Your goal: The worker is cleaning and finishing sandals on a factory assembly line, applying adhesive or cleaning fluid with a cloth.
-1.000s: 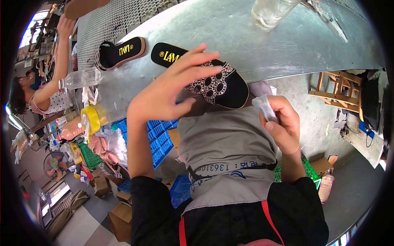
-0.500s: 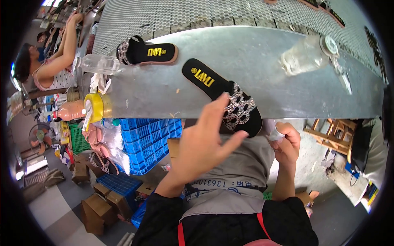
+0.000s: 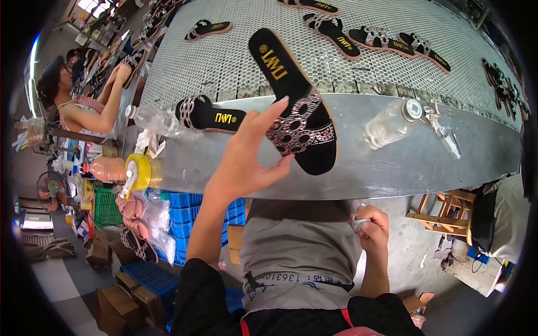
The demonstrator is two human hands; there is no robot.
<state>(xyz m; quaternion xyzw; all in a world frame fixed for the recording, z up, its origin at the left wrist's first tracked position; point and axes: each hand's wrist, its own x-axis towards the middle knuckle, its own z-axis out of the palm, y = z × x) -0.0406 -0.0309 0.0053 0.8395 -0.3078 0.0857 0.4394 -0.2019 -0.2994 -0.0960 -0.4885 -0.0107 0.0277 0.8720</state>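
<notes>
My left hand point(image 3: 249, 154) grips a black slide sandal point(image 3: 294, 101) with a studded strap, holding it up over the front edge of the metal table point(image 3: 392, 168). Its thumb presses the strap from below and its fingers reach along the strap's side. My right hand point(image 3: 372, 227) stays low by my grey apron point(image 3: 297, 252), closed around a small pale object point(image 3: 358, 224) that I cannot identify. A second black sandal point(image 3: 210, 115) lies flat on the table to the left.
A clear plastic bottle point(image 3: 392, 120) and a small tool point(image 3: 440, 126) lie on the table at right. More sandals point(image 3: 358, 33) ride the perforated belt point(image 3: 235, 61) behind. Another person point(image 3: 84, 106) works at left. Blue crates point(image 3: 185, 215), a yellow tape roll point(image 3: 140, 171) and a wooden stool point(image 3: 443, 213) stand below.
My left hand has closed on the sandal and lifted it forward off the table toward the belt. My right hand has dropped lower by my apron.
</notes>
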